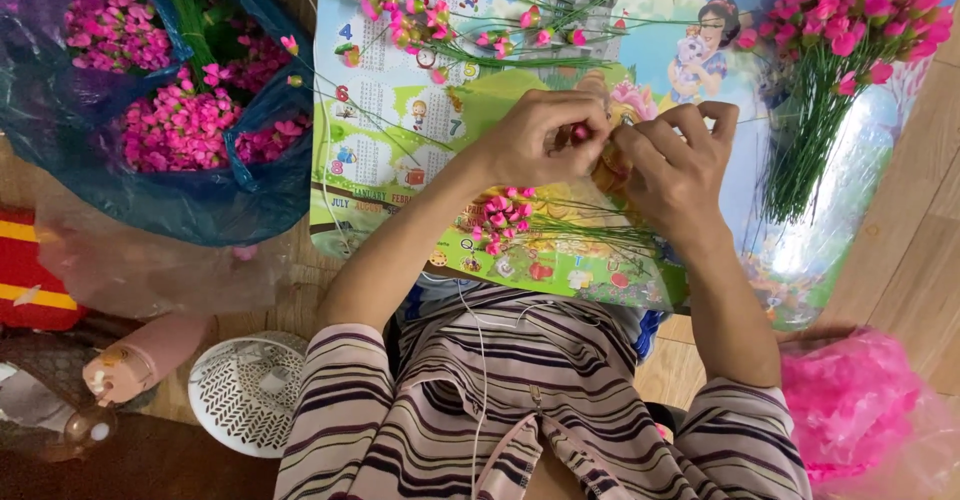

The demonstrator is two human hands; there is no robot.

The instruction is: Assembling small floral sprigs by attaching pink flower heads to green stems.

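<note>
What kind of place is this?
Probably a home floor used for piecework: a colourful children's poster serves as the work mat, a blue bag holds pink artificial flowers, and a small fan sits nearby.

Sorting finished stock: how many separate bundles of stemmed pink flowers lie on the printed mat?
3: one bundle at the mat's right, one at top centre, one small bunch under the left hand. Hands may hide more.
</note>
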